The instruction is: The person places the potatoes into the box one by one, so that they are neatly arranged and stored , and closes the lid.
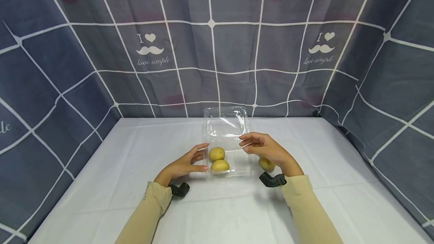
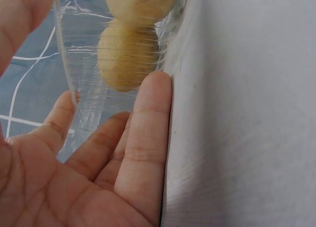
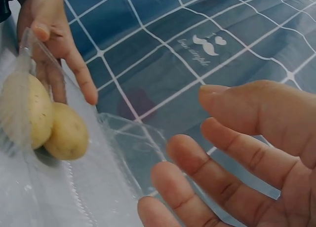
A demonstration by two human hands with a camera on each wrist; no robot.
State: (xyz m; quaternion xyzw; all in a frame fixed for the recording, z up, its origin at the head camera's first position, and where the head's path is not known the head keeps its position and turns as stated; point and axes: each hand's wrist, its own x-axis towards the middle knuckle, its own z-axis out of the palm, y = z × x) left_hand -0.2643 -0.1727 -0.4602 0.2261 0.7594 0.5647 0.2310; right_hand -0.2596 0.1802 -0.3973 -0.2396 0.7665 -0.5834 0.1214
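A clear plastic clamshell box (image 1: 240, 160) lies on the table with its lid (image 1: 226, 123) raised at the back. Two yellow potatoes (image 1: 217, 154) sit in its left half, one behind the other. My left hand (image 1: 185, 163) is at the box's left wall, fingers spread and fingertips right at the plastic. Over the right side of the box, my right hand (image 1: 266, 148) hovers with loosely bent fingers and holds nothing, as the right wrist view shows. A third potato (image 1: 266, 163) rests on the table right of the box, partly hidden by the right hand.
A white cloth covers the table (image 1: 135, 153). Behind it and along both sides hangs a dark grid-patterned curtain (image 1: 190, 48). Each wrist carries a black camera mount (image 1: 272, 180).
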